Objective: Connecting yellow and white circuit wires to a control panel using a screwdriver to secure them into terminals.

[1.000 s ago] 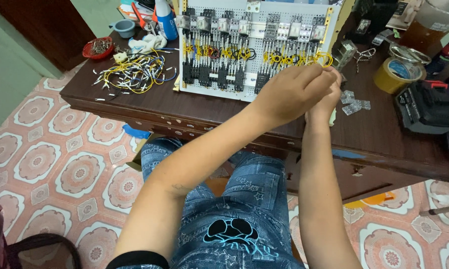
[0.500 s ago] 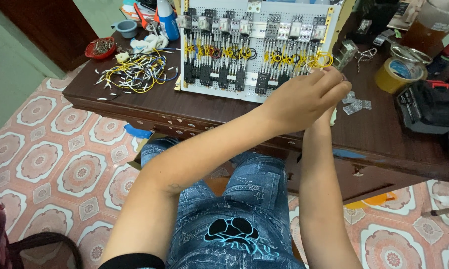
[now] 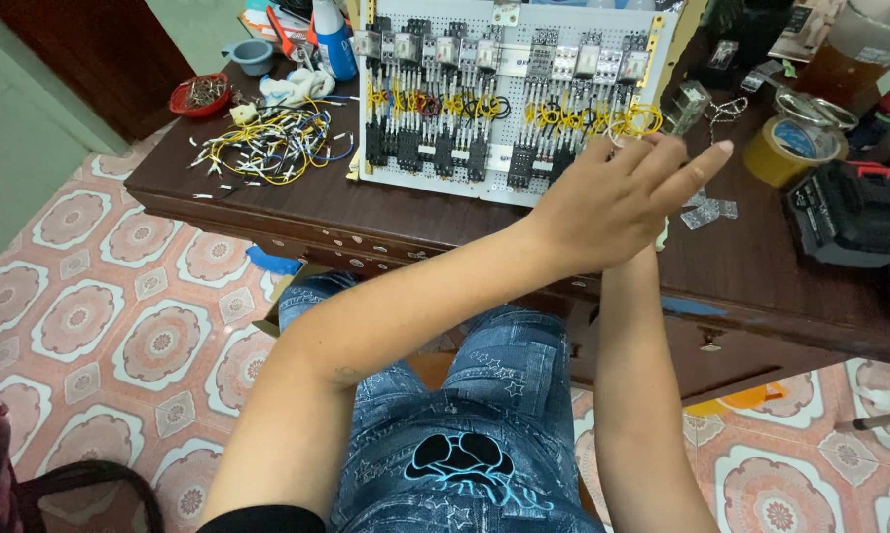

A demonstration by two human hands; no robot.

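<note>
A white perforated panel [image 3: 524, 59] with rows of relays, black terminal blocks and yellow wire loops [image 3: 642, 120] leans up on the dark wooden table [image 3: 297, 212]. My left hand [image 3: 618, 202] reaches across to the panel's lower right corner. Its back faces me, the fingers are spread, and the fingertips rest beside the yellow loops. Nothing shows in it. My right forearm [image 3: 637, 345] rises from below straight under the left hand, which hides my right hand completely. I sit at the table in blue jeans.
A tangle of loose yellow and white wires [image 3: 267, 143] lies left of the panel, near a red bowl [image 3: 200, 95], a grey cup [image 3: 255, 56] and a blue spray bottle [image 3: 332, 44]. To the right are clear plastic parts [image 3: 706, 212], a tape roll [image 3: 792, 148] and a black tool [image 3: 850, 212].
My left hand's fingers, bunched at the yellow wires before, have spread apart and stretched to the right. The view has shifted slightly; the right forearm stays under the left hand.
</note>
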